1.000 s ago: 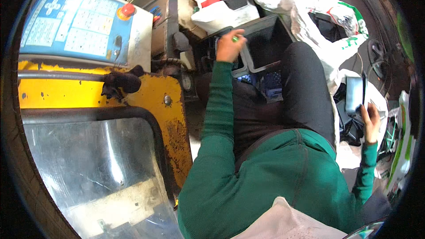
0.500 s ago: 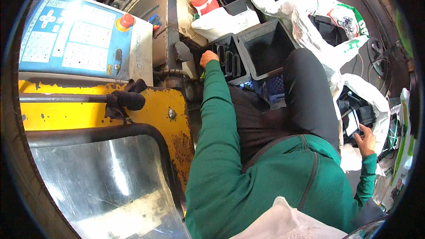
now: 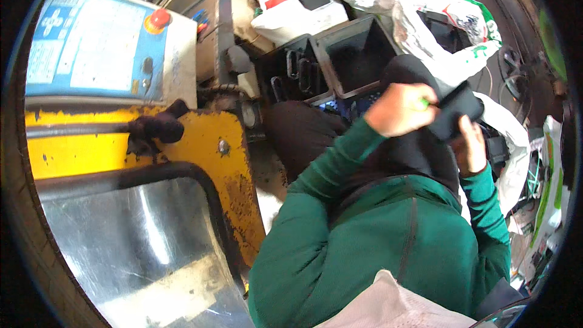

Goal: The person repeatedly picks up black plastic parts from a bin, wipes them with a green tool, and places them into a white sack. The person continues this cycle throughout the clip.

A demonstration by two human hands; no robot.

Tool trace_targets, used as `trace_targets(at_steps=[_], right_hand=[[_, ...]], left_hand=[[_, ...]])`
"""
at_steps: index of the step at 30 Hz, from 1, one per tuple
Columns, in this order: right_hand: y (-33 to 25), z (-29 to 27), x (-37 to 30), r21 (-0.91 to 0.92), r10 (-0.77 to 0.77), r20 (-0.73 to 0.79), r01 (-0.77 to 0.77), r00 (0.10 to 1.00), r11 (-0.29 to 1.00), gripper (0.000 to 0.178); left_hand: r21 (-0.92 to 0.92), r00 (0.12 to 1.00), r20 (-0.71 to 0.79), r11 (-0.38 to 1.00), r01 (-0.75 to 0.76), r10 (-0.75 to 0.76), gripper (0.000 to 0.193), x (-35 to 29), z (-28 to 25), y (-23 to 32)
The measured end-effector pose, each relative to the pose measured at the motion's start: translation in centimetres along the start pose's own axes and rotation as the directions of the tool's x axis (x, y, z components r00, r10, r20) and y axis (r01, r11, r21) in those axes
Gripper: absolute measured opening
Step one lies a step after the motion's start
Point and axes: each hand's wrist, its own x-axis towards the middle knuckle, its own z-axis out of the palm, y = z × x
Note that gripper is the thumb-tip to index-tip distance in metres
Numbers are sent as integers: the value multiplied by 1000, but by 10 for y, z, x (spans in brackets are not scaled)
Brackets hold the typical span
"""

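Above my right thigh, my right hand (image 3: 472, 146) grips a dark, box-like plastic part (image 3: 460, 111), thumb against its near face. My left hand (image 3: 402, 109) is closed at the part's left side. A small bright green piece (image 3: 425, 102) shows between its fingers; the rest of that object is hidden, so its kind is unclear. To the left, a grey bin (image 3: 328, 94) holds several dark oval-looped plastic parts (image 3: 306, 76). Beside my right forearm, an open white sack (image 3: 516, 140) contains more black parts.
A second grey bin (image 3: 355, 45) adjoins the first. More white sacks (image 3: 419, 30) stand at the far right. On the left are a blue control panel (image 3: 91, 54) with a red button (image 3: 159, 19), and a yellow machine body (image 3: 228, 170) with a lever (image 3: 155, 129).
My left hand has moved from the bin of looped parts over to my right thigh. My right hand has come up from the sack, bringing a black plastic part with it.
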Motion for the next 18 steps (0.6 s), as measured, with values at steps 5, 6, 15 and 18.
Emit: trace_targets(at_steps=[5,6,15,18], right_hand=[[-3,-157,-22,-276,-299,-327,212,896,937,43],[-4,-207,-31,-475,-381,-248,231,891,849,44],[69,-324,-90,-939,-312,-343,-320,886,124,84],[46,-272,-79,-961,-328,-195,-247,924,-125,79]], left_hand=[[473,962,-234,881,-10,137,22,19,-42,-23],[625,921,-364,769,135,135,27,19,-78,-53],[570,456,-750,-118,813,-479,39,-36,-200,-247],[463,383,-811,-85,882,-442,60,-45,-193,-260]])
